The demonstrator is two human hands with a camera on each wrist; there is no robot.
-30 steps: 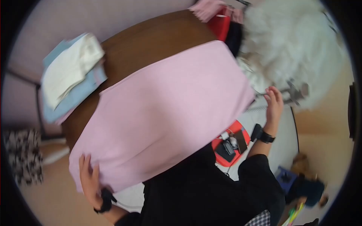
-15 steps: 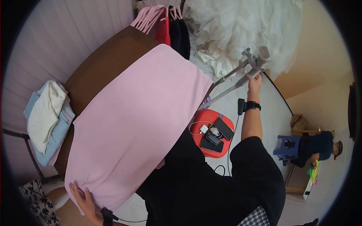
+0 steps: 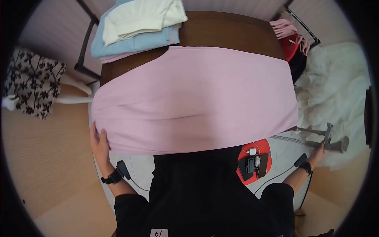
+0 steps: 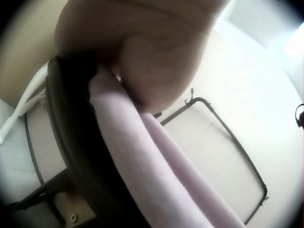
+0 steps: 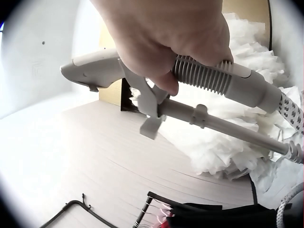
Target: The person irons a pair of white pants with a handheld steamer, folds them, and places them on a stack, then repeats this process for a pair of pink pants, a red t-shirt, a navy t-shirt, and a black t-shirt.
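A pale pink garment (image 3: 197, 87) lies spread over the brown table (image 3: 233, 31), with a few creases along its near left part. My left hand (image 3: 100, 150) rests on the garment's near left corner with fingers extended; the left wrist view shows the pink fabric (image 4: 137, 156) draping close under that hand. Off to the right, my right hand (image 3: 316, 155) grips the grey handle of a garment steamer (image 5: 213, 78). In the right wrist view its fingers curl round the ribbed part, and the steamer sits by a bracket (image 5: 149, 102) on a thin pole (image 5: 228, 128).
Folded white and light blue clothes (image 3: 138, 27) are stacked at the table's back left. A red stool (image 3: 266, 154) with a phone, charger and cables stands right of my body. White tulle (image 3: 335, 91) hangs right; a mannequin in a floral skirt (image 3: 33, 83) stands left.
My view has turned back toward the table's middle. My right hand has gone from reaching near the steamer to gripping its handle. My left hand has stayed at the garment's left corner.
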